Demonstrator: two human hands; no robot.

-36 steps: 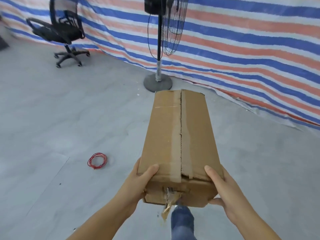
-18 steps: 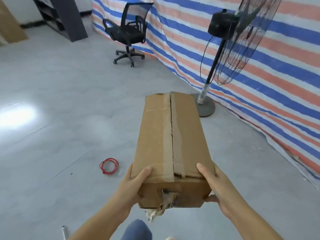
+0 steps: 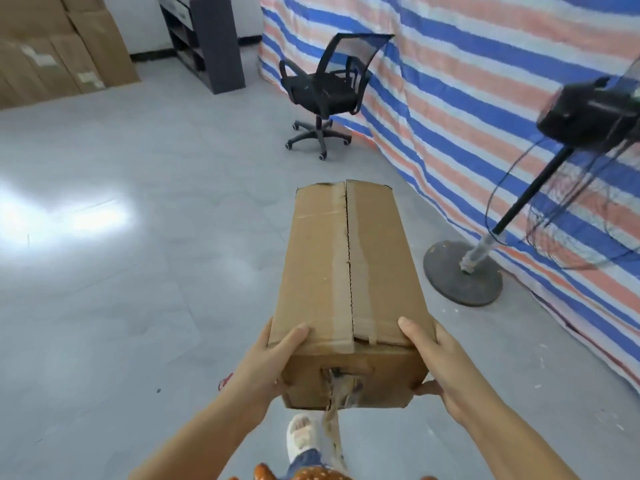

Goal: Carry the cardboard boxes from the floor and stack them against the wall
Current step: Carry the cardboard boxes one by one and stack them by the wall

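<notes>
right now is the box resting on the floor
No, both the left hand and right hand hold the cardboard box up above the floor.

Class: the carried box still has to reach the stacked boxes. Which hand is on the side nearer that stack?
Left. The left hand grips the cardboard box on the side facing the stacked boxes, far left; the right hand faces the striped tarp.

I see open floor left of the fan; beyond it, the office chair blocks the tarp side.
</notes>
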